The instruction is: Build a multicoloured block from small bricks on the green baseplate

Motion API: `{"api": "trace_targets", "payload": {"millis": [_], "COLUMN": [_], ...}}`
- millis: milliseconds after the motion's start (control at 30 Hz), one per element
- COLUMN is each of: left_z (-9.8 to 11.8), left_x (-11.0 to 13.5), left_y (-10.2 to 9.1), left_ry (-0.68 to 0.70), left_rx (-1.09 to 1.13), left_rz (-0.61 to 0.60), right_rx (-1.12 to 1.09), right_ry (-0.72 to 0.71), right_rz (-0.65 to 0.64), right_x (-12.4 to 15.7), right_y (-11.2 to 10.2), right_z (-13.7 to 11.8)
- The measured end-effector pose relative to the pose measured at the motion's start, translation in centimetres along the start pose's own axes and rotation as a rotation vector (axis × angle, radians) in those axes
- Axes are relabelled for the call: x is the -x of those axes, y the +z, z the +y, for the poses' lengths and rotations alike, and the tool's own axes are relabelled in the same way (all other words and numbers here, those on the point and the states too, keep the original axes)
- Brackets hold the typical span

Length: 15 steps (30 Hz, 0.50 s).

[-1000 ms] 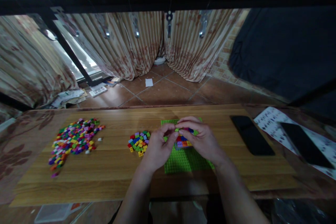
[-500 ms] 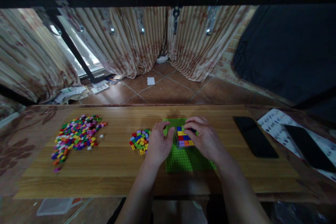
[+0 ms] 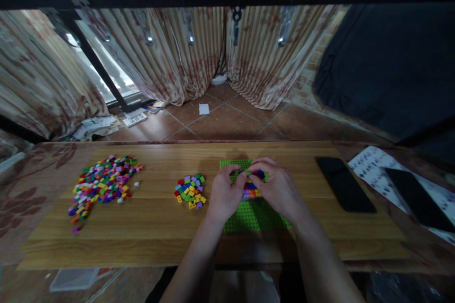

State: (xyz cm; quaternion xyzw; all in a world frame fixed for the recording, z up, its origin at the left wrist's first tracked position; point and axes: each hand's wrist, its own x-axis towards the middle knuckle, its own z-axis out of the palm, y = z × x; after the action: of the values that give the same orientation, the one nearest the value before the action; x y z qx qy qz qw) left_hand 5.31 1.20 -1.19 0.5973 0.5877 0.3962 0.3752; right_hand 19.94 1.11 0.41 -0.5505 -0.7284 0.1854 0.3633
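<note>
My left hand (image 3: 226, 191) and my right hand (image 3: 275, 186) meet over a green studded baseplate (image 3: 255, 220). Under the fingers lies a block of toy building bricks (image 3: 251, 193) in coloured rows, with blue, red, orange and purple showing. Thumb and fingers of the left hand are pinched together at the block's far left side. The right hand pinches close beside them, almost touching. Whatever sits between the fingertips is too small and covered to tell. Much of the block's far part is hidden by the hands.
Left of the baseplate lies a small pile of loose bricks (image 3: 191, 191). A larger pile (image 3: 104, 180) spreads farther left on the wooden tabletop (image 3: 156, 232). At the right are a black phone-like slab (image 3: 344, 184), a printed sheet (image 3: 371, 163) and another dark slab (image 3: 421, 199).
My left hand has moved right and its fingers have closed in at the brick block, beside the right fingertips. The right hand stays almost in place. More of the small pile shows.
</note>
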Motion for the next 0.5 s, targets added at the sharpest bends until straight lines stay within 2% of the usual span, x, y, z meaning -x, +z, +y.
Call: {"api": "trace_targets", "payload": {"millis": [100,300,500], "left_z": [-0.2,-0.6,-0.8], "left_x": [-0.1,-0.2,-0.3], "left_y": [0.3,0.7,0.7], "left_ry": [-0.012,-0.026,-0.026], "left_rx": [0.044,0.114,0.171], "left_rz": [0.002,-0.003,-0.005], "right_rx": [-0.081,-0.208,-0.253], "right_ry": [0.049,0.282,0.335], "right_rz": [0.014,0.061,0.07], "right_x": [0.0,-0.2,-0.3], "right_y": [-0.1,0.5,1.2], "right_z": [0.0,0.7,0.8]}}
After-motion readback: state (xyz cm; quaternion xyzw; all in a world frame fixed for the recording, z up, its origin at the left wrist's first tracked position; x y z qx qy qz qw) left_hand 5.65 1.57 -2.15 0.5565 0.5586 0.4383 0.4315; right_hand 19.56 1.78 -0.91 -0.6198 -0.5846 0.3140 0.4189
